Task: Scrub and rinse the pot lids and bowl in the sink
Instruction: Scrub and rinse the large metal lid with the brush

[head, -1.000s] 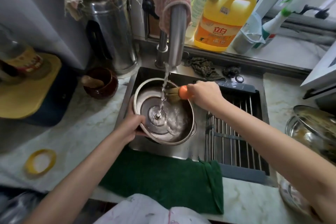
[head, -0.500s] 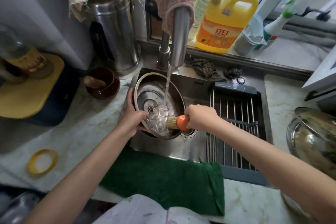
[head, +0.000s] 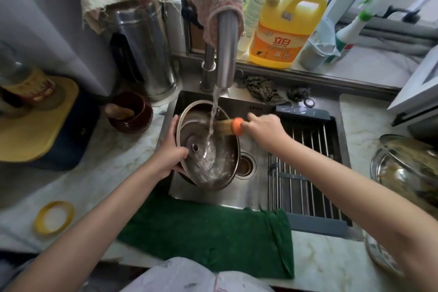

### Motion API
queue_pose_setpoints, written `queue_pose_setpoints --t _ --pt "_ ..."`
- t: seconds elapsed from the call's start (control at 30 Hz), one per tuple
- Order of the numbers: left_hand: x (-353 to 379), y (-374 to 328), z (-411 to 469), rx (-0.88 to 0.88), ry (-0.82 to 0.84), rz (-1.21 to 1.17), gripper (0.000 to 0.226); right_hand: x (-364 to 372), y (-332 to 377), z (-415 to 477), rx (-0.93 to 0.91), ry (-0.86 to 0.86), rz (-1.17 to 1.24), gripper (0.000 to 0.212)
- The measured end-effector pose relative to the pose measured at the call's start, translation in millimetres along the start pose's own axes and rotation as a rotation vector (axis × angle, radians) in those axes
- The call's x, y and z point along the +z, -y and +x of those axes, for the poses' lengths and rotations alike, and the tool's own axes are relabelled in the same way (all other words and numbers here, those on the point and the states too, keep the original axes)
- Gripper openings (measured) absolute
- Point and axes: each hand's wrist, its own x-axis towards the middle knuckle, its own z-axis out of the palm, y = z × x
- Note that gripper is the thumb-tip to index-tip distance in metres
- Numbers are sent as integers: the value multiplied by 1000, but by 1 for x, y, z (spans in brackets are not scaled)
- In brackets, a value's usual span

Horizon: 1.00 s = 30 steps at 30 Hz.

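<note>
Left hand (head: 169,149) grips the pot lid (head: 206,147) by its left rim, tilted over the sink (head: 248,187) under the faucet's (head: 225,54) running water. Right hand (head: 265,129) clenches the brush (head: 231,127), bristles seemingly touching the lid's far edge.

I see a yellow detergent jug (head: 286,31) on the sill, a dark green towel (head: 213,232) over the counter edge, a brown ceramic cup (head: 130,111), a yellow ring (head: 54,217) at left, a steel canister (head: 144,50) behind
</note>
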Motion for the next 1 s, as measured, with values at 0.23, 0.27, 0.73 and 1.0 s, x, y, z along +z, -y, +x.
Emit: queue_pose_setpoints --t 0.23,0.27,0.73,1.0 --pt "15 20 16 166 -128 -4 101 -9 63 -28 241 567 682 21" --pt "18 24 17 196 -140 -18 101 -14 67 -30 239 586 824 22" --pt "1 24 15 196 -137 -28 106 18 20 -18 520 153 489 27" --pt "-5 23 9 118 -107 -179 103 27 12 -61 737 -360 801 25"
